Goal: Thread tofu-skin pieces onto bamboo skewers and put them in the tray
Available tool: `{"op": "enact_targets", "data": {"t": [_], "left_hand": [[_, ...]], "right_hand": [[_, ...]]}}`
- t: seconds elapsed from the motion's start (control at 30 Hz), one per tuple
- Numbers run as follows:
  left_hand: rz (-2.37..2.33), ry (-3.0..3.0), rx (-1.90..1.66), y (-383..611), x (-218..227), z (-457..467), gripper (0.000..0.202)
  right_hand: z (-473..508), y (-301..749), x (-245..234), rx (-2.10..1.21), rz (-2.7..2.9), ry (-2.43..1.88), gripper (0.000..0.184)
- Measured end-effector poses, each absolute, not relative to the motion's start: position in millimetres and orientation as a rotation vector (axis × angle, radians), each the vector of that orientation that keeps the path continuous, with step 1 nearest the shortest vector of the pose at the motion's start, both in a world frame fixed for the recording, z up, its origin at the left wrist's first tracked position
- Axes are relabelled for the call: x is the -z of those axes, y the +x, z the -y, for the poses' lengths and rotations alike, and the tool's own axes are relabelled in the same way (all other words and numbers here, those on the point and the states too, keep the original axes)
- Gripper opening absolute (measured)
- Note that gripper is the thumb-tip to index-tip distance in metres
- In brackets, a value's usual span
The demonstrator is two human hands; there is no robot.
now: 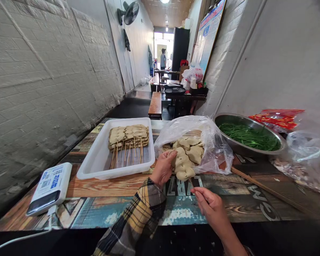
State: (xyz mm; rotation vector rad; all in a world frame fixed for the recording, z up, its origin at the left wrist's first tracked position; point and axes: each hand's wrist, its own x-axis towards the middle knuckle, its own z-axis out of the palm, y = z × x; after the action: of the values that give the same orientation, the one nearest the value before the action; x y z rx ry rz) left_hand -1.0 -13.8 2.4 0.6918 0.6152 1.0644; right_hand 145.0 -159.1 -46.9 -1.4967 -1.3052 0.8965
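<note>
My left hand [164, 167] is closed around a folded beige tofu-skin piece [184, 165] threaded on a thin bamboo skewer [191, 183]. My right hand [210, 204] pinches the skewer's lower end, just below the piece. Both hands hover over the painted wooden table [117, 186], in front of a clear plastic bag [202, 142] holding several more beige pieces. To the left, a white plastic tray [96, 160] carries several finished skewers [128, 140] laid side by side.
A steel bowl of green chives [249, 137] stands at the right, with red packets [278, 119] and another plastic bag [305, 156] beyond. Loose bamboo skewers [266, 190] lie on the right. A white device [50, 186] sits at the left. A person stands far down the corridor.
</note>
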Motion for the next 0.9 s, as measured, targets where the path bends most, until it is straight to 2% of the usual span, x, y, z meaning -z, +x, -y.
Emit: {"op": "enact_targets", "data": {"t": [0.9], "left_hand": [[-0.557, 0.686, -1.066, 1.1, -4.8, 17.3, 0.031]], "right_hand": [[159.3, 145.8, 50.2, -0.942, 1.193, -1.448, 0.042]]}}
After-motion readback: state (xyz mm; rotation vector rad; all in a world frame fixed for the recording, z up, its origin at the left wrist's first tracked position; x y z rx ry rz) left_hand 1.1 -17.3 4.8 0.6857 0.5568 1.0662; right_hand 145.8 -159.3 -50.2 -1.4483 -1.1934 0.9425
